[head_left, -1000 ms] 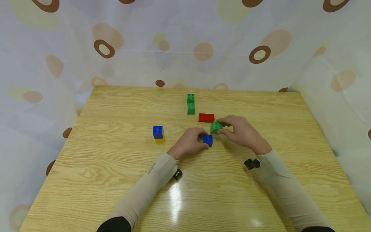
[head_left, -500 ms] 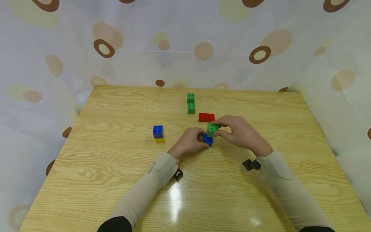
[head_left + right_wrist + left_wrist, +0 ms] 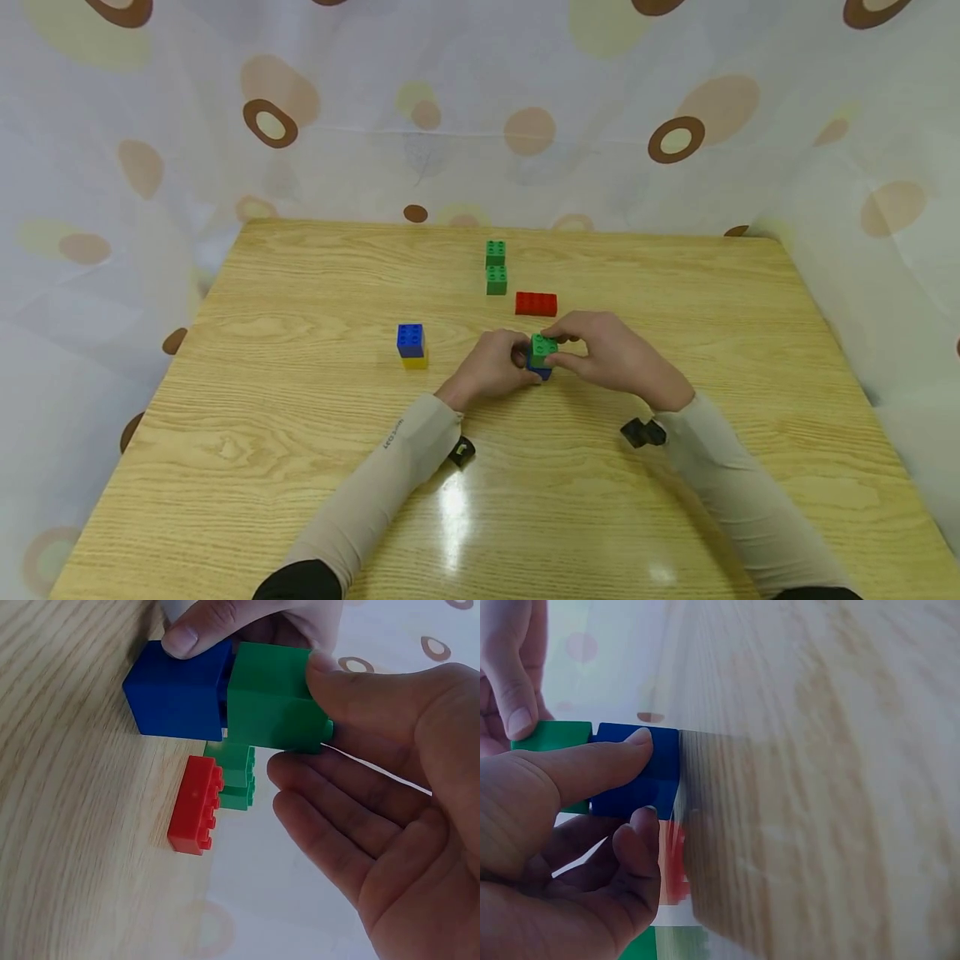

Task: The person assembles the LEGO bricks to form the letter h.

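The left hand's grip [image 3: 491,365] pinches a smooth blue block [image 3: 180,696], the right hand's grip [image 3: 613,354] a studded green block [image 3: 268,699]; only the wrist views show the narrow gap between.

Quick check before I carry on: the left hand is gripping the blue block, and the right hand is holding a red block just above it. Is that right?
One fix: the right hand is holding a green block, not a red one, just above the blue block that the left hand is gripping. The right wrist view shows it.
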